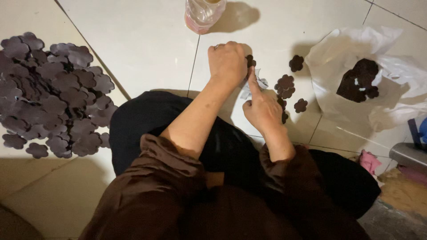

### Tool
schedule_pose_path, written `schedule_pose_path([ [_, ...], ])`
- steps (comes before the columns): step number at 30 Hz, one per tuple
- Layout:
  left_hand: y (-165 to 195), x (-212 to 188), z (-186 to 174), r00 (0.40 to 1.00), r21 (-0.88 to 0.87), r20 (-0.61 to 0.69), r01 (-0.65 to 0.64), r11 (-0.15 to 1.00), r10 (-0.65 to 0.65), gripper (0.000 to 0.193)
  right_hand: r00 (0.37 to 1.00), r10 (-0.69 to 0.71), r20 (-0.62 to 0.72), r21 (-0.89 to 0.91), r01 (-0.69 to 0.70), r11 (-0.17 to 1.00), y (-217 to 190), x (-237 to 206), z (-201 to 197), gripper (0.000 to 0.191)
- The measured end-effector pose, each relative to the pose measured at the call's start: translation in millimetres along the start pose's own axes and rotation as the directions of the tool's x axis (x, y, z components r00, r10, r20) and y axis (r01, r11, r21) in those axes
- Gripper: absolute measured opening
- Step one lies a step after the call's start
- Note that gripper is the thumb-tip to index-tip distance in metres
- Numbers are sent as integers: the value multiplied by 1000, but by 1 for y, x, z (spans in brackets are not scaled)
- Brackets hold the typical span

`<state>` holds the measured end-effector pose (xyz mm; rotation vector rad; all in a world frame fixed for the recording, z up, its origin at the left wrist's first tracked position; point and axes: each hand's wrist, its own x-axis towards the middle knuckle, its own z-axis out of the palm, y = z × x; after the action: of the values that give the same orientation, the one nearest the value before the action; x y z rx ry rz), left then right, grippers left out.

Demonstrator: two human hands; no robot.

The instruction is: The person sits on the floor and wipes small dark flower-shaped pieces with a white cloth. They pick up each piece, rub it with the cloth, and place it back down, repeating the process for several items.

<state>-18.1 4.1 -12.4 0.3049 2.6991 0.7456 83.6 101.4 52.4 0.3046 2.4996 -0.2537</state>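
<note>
We pinch one flower cutout [250, 61] in our closed left hand [227, 62] | right hand [262, 109] pokes it, forefinger out, holding nothing | four cutouts [285, 85] loose beside | one bag [356, 80], one bottle [203, 13]

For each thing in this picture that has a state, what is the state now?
Left hand: closed on a dark flower-shaped piece.
Right hand: forefinger pointing up, touching that piece.
Pile of flower-shaped pieces: heaped loosely on the floor.
White plastic bag: open, dark pieces inside.
Plastic bottle: upright; cap out of view.
</note>
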Motion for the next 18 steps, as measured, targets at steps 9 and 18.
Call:
schedule_pose_path([
  [9,0,-3,1,1000,-6,7,-7,1000,7,20,977,-154,-148,36,161,986,9,-1,1,87],
  [18,-4,3,14,999,46,-32,-15,999,16,25,807,-110,-581,394,397,829,41,33,5,23],
])
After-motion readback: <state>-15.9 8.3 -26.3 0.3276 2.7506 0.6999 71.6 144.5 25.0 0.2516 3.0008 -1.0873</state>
